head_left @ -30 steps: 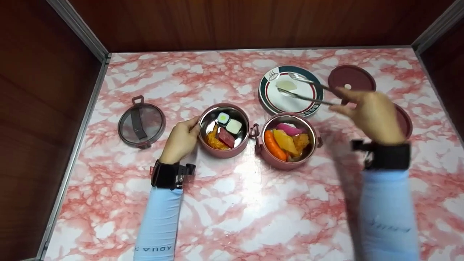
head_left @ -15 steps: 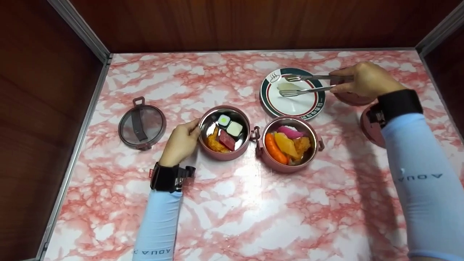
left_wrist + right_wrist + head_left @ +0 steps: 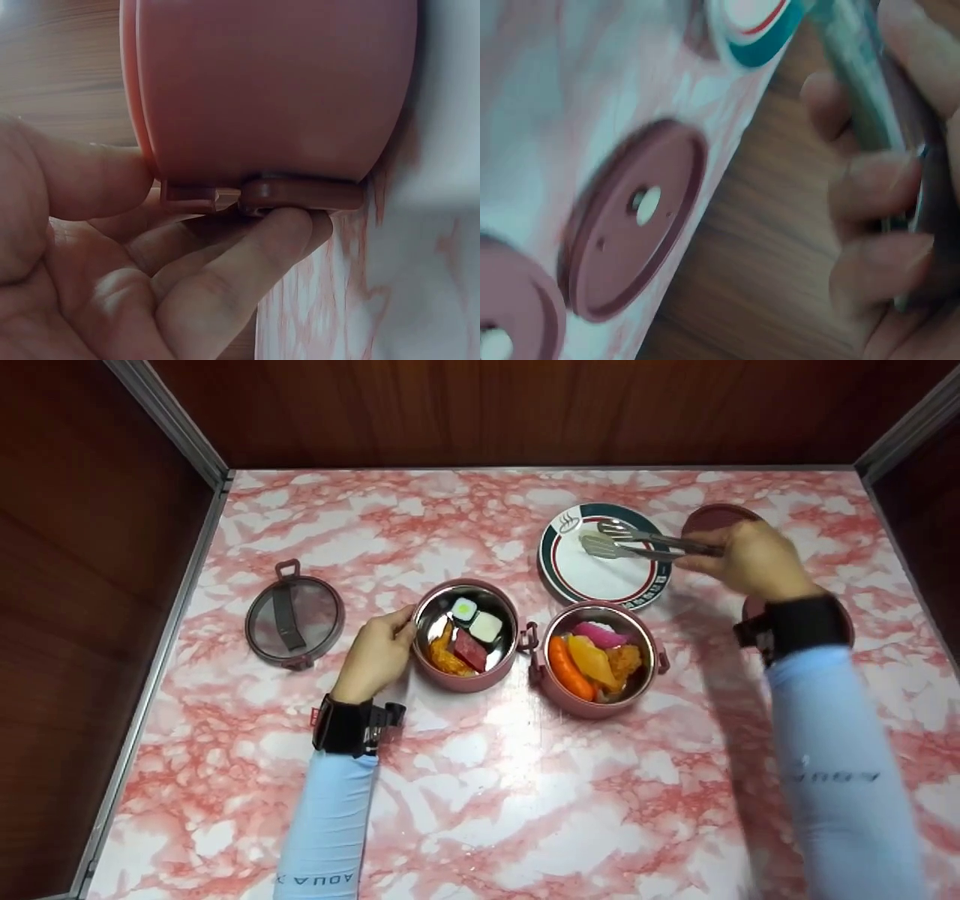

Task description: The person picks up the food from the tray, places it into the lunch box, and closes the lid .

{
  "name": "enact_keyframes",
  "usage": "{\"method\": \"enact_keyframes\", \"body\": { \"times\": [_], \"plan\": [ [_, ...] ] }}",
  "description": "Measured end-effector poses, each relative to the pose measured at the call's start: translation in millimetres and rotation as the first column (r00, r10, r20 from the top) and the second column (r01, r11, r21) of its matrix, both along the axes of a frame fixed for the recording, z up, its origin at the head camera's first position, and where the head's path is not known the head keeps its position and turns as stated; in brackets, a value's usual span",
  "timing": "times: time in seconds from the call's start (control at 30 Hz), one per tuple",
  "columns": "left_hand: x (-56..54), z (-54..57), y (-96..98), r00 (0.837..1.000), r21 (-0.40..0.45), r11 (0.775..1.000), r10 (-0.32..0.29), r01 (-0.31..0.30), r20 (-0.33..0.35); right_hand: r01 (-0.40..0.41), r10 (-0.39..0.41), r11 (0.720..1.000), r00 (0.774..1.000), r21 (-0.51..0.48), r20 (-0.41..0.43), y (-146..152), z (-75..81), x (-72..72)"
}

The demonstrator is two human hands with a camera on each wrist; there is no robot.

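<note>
Tongs (image 3: 667,541) over plate (image 3: 611,577), in right hand (image 3: 754,559)

The bowls (image 3: 465,682) are pink, the plate (image 3: 607,575) white (red-ringed, teal-banded).

Blue "AQUA" (prob.) sleeves (image 3: 330,810), blk wristbands (image 3: 343,726)

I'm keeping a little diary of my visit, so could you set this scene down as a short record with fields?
Left hand: grips a round, pink, metal-lined bowl
Right hand: grips silver metal tongs, tips over a round white plate with dark green rim
First bowl holds: dark red block, among other pieces
Second matching bowl holds: orange sausage-shaped piece, among others
Left side: round see-through grey lid
Near right hand: two round maroon discs
Unclear: whether tongs grip anything
</note>
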State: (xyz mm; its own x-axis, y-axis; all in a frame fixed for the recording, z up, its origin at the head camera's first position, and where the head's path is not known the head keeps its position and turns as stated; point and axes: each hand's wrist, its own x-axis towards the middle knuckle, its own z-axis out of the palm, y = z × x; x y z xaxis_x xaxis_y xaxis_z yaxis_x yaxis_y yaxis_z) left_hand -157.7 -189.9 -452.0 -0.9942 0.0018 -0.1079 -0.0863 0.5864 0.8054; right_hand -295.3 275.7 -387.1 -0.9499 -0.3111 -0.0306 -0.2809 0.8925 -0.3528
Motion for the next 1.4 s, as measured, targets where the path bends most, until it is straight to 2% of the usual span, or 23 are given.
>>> {"method": "enact_keyframes", "body": {
  "times": [0.2, 0.37, 0.73, 0.97, 1.23, 1.4],
  "plan": [
    [0.5, 1.4, -0.4, 1.0, 0.0, 1.0, -0.002, 0.002, 0.007, 0.055, -0.071, 0.994, 0.983, -0.092, -0.172, -19, -16.4, 40.8],
    [0.2, 2.0, 0.5, 1.0, 0.01, 1.0, -0.006, 0.006, 0.008, 0.096, -0.123, 0.987, 0.968, -0.127, -0.219, -19, -25.7, 57.2],
    [-0.5, -0.2, -0.5, 1.0, 0.007, 1.0, -0.008, 0.008, -0.012, 0.108, -0.14, 0.982, 0.967, -0.154, -0.214, -13, -41.4, 54.8],
    [0.3, -0.7, -1.3, 1.0, -0.003, 1.0, -0.007, 0.007, -0.026, 0.154, -0.196, 0.972, 0.948, -0.179, -0.251, -17, -49.4, 62.0],
    [-0.2, 1.1, -0.4, 1.0, 0.018, 1.0, -0.002, 0.001, 0.003, 0.152, -0.197, 0.976, 0.923, -0.158, -0.332, -20, -50.5, 69.9],
    [-0.1, 1.7, 0.4, 1.0, 0.027, 1.0, -0.006, 0.005, 0.007, 0.136, -0.189, 0.976, 0.919, -0.173, -0.345, -18, -52.8, 72.6]
  ]
}}
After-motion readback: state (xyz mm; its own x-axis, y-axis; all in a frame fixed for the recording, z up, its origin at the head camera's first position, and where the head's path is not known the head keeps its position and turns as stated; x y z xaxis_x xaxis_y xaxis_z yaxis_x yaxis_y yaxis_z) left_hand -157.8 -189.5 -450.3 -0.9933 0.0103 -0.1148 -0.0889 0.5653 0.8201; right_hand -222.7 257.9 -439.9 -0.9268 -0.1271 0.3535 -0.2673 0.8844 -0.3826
